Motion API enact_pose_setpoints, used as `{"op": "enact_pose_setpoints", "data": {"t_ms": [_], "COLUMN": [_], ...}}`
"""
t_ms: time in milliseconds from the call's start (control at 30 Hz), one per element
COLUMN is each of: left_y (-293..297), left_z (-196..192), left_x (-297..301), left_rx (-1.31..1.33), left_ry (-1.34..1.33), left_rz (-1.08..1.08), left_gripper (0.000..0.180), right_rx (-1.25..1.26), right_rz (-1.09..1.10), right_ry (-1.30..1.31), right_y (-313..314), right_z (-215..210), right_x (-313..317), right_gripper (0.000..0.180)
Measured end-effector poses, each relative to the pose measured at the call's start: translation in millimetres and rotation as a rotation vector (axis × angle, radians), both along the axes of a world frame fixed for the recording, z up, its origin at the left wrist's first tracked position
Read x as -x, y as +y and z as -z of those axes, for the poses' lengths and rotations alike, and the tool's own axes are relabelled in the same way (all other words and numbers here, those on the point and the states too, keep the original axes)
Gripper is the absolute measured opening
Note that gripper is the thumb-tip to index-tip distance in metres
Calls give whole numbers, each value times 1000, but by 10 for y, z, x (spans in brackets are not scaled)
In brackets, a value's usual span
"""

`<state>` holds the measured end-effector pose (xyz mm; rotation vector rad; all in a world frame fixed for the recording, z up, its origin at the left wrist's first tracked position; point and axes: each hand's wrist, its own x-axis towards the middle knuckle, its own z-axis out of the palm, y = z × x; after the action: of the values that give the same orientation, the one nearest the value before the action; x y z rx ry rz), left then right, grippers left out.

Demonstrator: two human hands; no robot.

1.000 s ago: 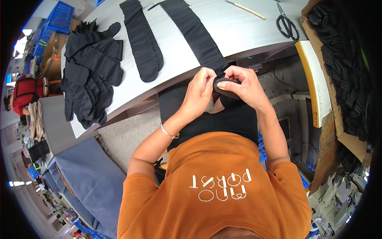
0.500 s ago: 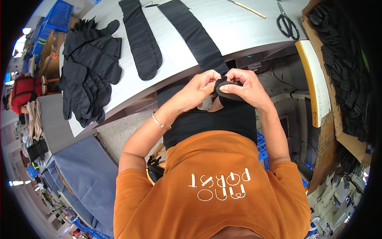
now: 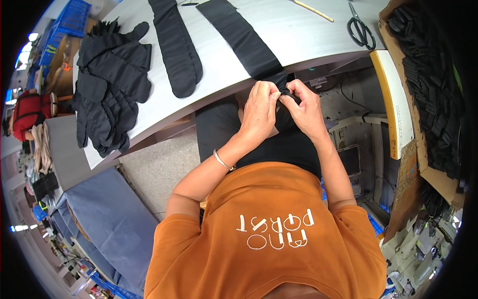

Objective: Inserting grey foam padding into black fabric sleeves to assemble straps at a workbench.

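Note:
A long black fabric strip (image 3: 245, 40) lies over the table's near edge, and its near end hangs down between my hands. My left hand (image 3: 261, 107) pinches that end, thumb and fingers pressed together. From the other side, my right hand (image 3: 304, 108) grips the same bunched cloth with curled fingers. Part of the end is hidden behind my fingers. Left of the strip, another long black fabric piece (image 3: 177, 55) with a rounded near end rests on the table. Farther left is a heap of black fabric pieces (image 3: 112, 92), some hanging over the edge.
Black-handled scissors (image 3: 360, 32) and a thin wooden stick (image 3: 313, 11) lie on the white table (image 3: 224, 67). At right stands a cardboard box (image 3: 440, 187) full of black pieces. A grey-blue cover (image 3: 107, 214) is at lower left; a person in red (image 3: 30, 114) is beyond.
My left hand has moved right and turned more upright. The rounded dark end seen under my right thumb earlier is now out of sight; both hands still pinch the strip.

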<state>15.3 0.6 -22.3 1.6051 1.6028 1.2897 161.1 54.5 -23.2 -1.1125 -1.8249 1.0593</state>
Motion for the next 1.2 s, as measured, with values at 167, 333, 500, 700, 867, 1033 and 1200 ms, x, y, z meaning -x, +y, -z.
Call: {"op": "enact_pose_setpoints", "data": {"t_ms": [167, 333, 500, 700, 867, 1033, 1200], "left_y": [2, 171, 141, 84, 145, 96, -157], "left_z": [-233, -167, -147, -21, 37, 86, 143], "left_x": [101, 285, 45, -215, -230, -326, -337], "left_rx": [226, 423, 81, -7, 32, 113, 446], "left_ry": [-191, -592, -43, -23, -109, -214, -1024], "left_rz": [36, 235, 44, 14, 33, -28, -28], "left_gripper": [11, 9, 7, 6, 6, 12, 19], "right_rx": [-5, -70, -192, -132, 1, 310, 385], "right_rz": [-95, -124, 61, 326, 251, 151, 157], "right_ry": [-69, -73, -150, -239, -58, 257, 391], "right_y": [50, 44, -101, -154, -39, 68, 31], "right_z": [-96, -154, -85, -2, -27, 153, 79], "right_x": [-125, -162, -44, 0, -52, -149, -185], "right_gripper": [19, 19, 20, 18, 15, 9, 11]}}
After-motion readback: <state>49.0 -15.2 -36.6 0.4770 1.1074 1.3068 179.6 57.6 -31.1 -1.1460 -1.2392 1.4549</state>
